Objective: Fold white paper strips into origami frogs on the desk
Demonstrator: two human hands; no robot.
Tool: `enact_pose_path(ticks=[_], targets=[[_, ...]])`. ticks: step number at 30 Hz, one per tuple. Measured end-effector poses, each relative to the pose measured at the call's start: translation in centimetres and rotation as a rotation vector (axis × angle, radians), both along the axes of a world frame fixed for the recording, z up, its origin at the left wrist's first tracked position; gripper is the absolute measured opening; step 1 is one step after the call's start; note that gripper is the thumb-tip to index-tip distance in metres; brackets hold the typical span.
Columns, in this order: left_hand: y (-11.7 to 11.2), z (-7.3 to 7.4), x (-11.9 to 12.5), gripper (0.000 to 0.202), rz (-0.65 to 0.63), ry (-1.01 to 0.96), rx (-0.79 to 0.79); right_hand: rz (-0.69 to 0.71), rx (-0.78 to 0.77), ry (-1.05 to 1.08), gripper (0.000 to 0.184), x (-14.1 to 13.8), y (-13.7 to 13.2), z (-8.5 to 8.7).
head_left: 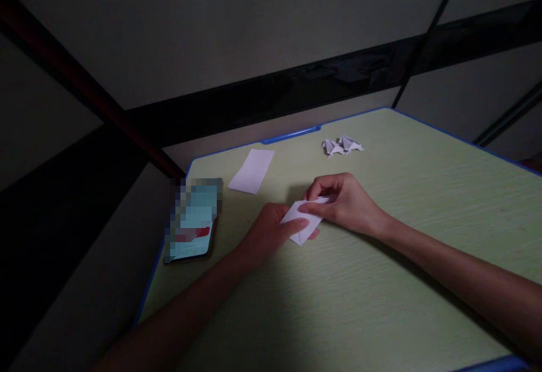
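A folded piece of white paper (301, 230) is held between both hands, just above the middle of the table. My left hand (273, 228) grips its lower left side, thumb pressed flat on top and fingers underneath. From the other side, my right hand (339, 202) pinches the upper right edge between thumb and curled fingers. A crease runs to the pointed lower corner of the paper. Part of its upper right end is hidden by my right hand.
On the light green table (402, 281) with blue edging, a flat white sheet (253, 171) lies behind my left hand. Two folded paper figures (342, 145) stand side by side farther back. A lit phone (192, 219) lies at the left edge. Dark cabinet panels (254, 33) rise behind the table.
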State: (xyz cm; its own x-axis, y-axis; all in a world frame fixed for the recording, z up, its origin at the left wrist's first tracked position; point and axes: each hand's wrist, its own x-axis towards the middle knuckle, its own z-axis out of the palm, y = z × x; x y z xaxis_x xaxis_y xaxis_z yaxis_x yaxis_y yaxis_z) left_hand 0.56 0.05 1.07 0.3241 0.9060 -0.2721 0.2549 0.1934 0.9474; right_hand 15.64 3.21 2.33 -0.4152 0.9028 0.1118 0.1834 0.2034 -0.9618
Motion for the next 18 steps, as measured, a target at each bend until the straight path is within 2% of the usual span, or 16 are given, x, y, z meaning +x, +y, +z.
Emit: enact_pose_path(ticks=[4, 7, 11, 15, 18], targets=[[-0.1, 0.0, 0.2, 0.023, 0.012, 0.002, 0.025, 0.005, 0.011, -0.008, 0.015, 0.1, 0.0, 0.0], [-0.2, 0.1, 0.5, 0.022, 0.087, -0.044, 0.04, -0.013, -0.023, 0.085, 0.014, 0.0, 0.1, 0.0], [-0.3, 0.1, 0.8, 0.022, 0.222, -0.137, 0.086, -0.027, -0.141, 0.31, 0.032, -0.4, 0.1, -0.3], [-0.3, 0.0, 1.0, 0.025, 0.338, -0.105, 0.173, 0.13, -0.337, 0.308, 0.018, -0.9, -0.1, -0.7], [-0.4, -0.1, 1.1, 0.024, 0.397, -0.1, 0.203, 0.2, -0.367, 0.331, 0.012, -1.0, -0.1, -1.1]])
